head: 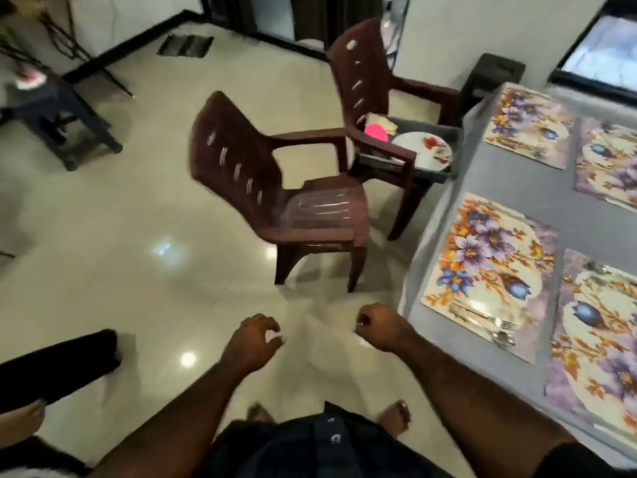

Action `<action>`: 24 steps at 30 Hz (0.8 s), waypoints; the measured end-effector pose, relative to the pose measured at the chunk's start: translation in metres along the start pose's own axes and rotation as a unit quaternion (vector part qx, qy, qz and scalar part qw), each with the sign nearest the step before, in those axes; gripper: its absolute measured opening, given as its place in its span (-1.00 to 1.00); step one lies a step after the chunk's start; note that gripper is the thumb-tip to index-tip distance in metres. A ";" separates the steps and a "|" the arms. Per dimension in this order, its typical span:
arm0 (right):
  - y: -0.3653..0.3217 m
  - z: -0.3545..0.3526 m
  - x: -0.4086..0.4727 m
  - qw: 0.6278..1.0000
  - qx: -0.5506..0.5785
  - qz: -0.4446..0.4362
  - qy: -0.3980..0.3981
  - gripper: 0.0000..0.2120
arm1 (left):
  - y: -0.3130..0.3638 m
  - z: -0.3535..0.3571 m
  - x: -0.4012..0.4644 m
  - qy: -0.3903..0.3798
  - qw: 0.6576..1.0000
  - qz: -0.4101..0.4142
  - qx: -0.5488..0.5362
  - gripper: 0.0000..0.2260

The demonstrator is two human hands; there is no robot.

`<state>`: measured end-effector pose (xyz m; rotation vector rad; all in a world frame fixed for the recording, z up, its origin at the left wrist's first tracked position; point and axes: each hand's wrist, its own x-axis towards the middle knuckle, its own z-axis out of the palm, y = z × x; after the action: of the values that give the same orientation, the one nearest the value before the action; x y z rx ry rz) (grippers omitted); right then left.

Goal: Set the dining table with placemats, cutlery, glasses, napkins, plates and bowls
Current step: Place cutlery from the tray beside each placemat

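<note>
Both grips, left hand [253, 339] and right hand [381, 327], hang loosely curled and empty; the plate [422, 151] lies far ahead, nearer the right.

**Tiled room, brown chairs, dark trim**

Glossy cream floor tiles [138, 208], dotted with bright reflections of overhead light. Ahead of the grip, two brown plastic armchairs: nearer chair [275, 201] angled on open floor, farther chair [375, 108] drawn up just beside a grey-clothed table edge [434, 236]. Far left, a dark stool [65, 122] (blurred, contents unclear). White walls [482, 25] edged with black skirting [131, 43]. A striped mat [186, 45] by the far wall. Upper right, a dark-framed window [599, 53], daylight behind.
</note>
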<state>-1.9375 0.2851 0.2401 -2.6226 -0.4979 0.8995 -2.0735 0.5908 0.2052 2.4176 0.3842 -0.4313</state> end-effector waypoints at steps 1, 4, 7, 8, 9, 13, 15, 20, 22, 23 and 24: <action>-0.012 0.011 0.008 1.000 -0.006 0.011 -0.003 -0.84 | -0.023 -0.010 -0.006 -0.003 1.000 -0.008 -0.013 -0.60; -0.041 0.042 0.031 0.999 -0.020 0.042 -0.016 -0.79 | -0.089 -0.045 -0.027 -0.011 0.998 -0.048 -0.045 -0.72; -0.087 0.055 0.047 0.998 -0.013 0.052 -0.038 -0.77 | -0.148 -0.083 -0.045 0.024 0.991 -0.108 -0.079 -0.81; -0.104 0.056 0.052 0.998 -0.005 0.052 -0.044 -0.78 | -0.166 -0.095 -0.050 0.039 0.987 -0.129 -0.089 -0.82; -0.117 0.058 0.060 0.997 0.001 0.054 -0.048 -0.79 | -0.181 -0.106 -0.054 0.051 0.981 -0.154 -0.105 -0.83; -0.156 0.065 0.103 0.994 -0.006 0.067 -0.082 -0.79 | -0.231 -0.138 -0.053 0.075 0.955 -0.226 -0.176 -0.86; -0.168 0.070 0.136 0.992 -0.019 0.073 -0.103 -0.77 | -0.249 -0.151 -0.047 0.083 0.941 -0.254 -0.206 -0.87; -0.227 0.071 0.235 0.986 -0.033 0.052 -0.154 -0.79 | -0.305 -0.188 -0.018 0.078 0.920 -0.311 -0.227 -0.87; -0.261 0.067 0.278 0.984 -0.048 0.037 -0.167 -0.78 | -0.325 -0.214 -0.003 0.092 0.899 -0.348 -0.250 -0.88; -0.281 0.065 0.303 0.982 -0.058 0.024 -0.177 -0.78 | -0.336 -0.231 0.006 0.103 0.886 -0.369 -0.263 -0.87; -0.303 0.060 0.325 0.979 -0.072 0.003 -0.192 -0.77 | -0.346 -0.248 0.015 0.116 0.872 -0.390 -0.272 -0.87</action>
<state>-1.8015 0.7026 0.1486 -2.5792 -0.6708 1.4343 -2.1376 1.0117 0.1942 1.6747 1.4056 -0.3023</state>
